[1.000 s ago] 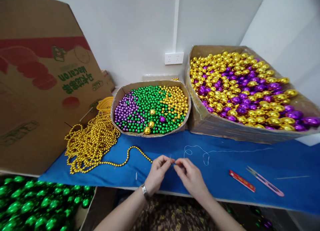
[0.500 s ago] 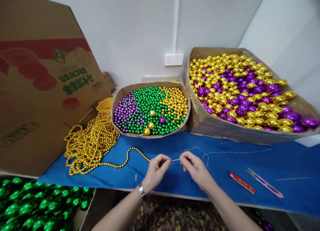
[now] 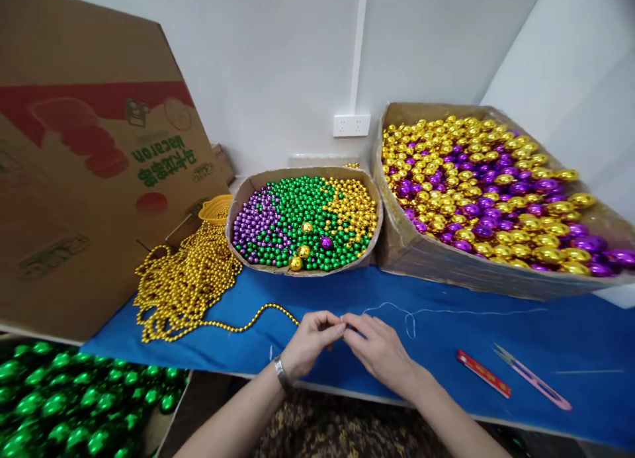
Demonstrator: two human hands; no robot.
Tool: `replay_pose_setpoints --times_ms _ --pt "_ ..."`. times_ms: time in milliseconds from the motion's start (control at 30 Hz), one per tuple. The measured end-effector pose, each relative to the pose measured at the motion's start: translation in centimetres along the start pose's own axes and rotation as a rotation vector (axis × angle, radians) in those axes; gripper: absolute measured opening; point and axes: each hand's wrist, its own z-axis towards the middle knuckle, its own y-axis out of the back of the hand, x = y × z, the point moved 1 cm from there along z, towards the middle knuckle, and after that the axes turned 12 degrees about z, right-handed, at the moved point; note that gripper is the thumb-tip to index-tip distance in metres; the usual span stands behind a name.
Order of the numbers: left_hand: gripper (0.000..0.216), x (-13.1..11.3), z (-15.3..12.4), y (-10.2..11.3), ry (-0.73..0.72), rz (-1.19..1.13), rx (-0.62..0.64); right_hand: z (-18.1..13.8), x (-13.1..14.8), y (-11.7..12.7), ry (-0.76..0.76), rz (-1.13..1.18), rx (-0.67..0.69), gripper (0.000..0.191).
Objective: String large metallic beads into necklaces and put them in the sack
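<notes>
My left hand (image 3: 311, 342) and my right hand (image 3: 378, 349) meet fingertip to fingertip over the blue table cover (image 3: 436, 339). Both pinch a thin white thread (image 3: 411, 314) that trails away to the right. A strand of gold beads (image 3: 258, 317) runs from my left hand to a heap of gold bead strings (image 3: 186, 286) on the left. A watch sits on my left wrist.
A small cardboard tray (image 3: 238, 200) holds green, purple and gold beads. A big box (image 3: 411, 253) on the right holds gold and purple balls. Red-handled tool (image 3: 483, 373) and pink snips (image 3: 530, 377) lie right. A printed carton (image 3: 89, 180) leans left; green balls (image 3: 74, 405) below.
My hands were about a palm's width apart with the thread stretched between them; now they have come together again, fingertips touching. The view shifted slightly.
</notes>
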Motion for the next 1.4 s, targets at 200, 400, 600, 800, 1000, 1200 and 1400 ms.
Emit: replay_pose_setpoints --times_ms 200,400,600,800,1000,1200,1400 --pt "0.039 0.3 0.1 0.0 0.029 0.002 0.009 -0.5 0.1 -0.3 -0.010 0.009 -0.022 0.021" --pt "0.034 0.0 -0.5 0.0 -0.085 0.140 -0.018 -0.9 0.7 0.1 -0.330 0.311 -0.202 0.017" --pt "0.032 -0.1 -0.8 -0.1 -0.107 0.241 0.096 0.0 0.6 0.2 -0.336 0.309 -0.186 0.020" --pt "0.033 0.6 -0.7 -0.6 -0.068 0.133 0.001 -0.6 0.9 -0.4 -0.292 0.139 -0.309 0.023" --pt "0.025 0.6 -0.7 -0.7 -0.206 0.317 -0.138 -1.2 1.9 -1.0 -0.234 -0.112 -0.316 0.023" --pt "0.022 -0.1 -1.3 -0.7 -0.440 0.596 -0.153 -1.1 1.7 -1.2 -0.361 0.152 -0.336 0.021" --pt "0.024 0.1 -1.1 -1.2 -0.365 0.628 -0.190 -0.7 1.4 -1.1 -0.478 0.431 -0.450 0.021"
